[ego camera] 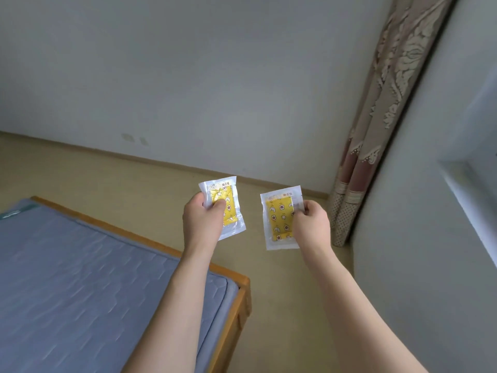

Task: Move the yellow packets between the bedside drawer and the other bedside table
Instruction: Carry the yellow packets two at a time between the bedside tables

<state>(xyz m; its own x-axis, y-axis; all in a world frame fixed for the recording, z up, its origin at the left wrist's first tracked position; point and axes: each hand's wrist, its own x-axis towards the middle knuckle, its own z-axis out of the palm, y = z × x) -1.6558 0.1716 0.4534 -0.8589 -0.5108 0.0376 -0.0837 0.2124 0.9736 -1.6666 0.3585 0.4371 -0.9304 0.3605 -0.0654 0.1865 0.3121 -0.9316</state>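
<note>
Carrying: left hand (200, 219) pinches one yellow packet (228, 211), right hand (312, 224) another (281, 220). Transit step; next, locate the table, out of view.

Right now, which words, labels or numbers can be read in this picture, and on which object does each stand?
Left packet, held by the left hand: small print on its top strip, too blurred to read.
Right packet, held by the right hand: small print on its top strip, too blurred to read.
No other text shows.
</note>
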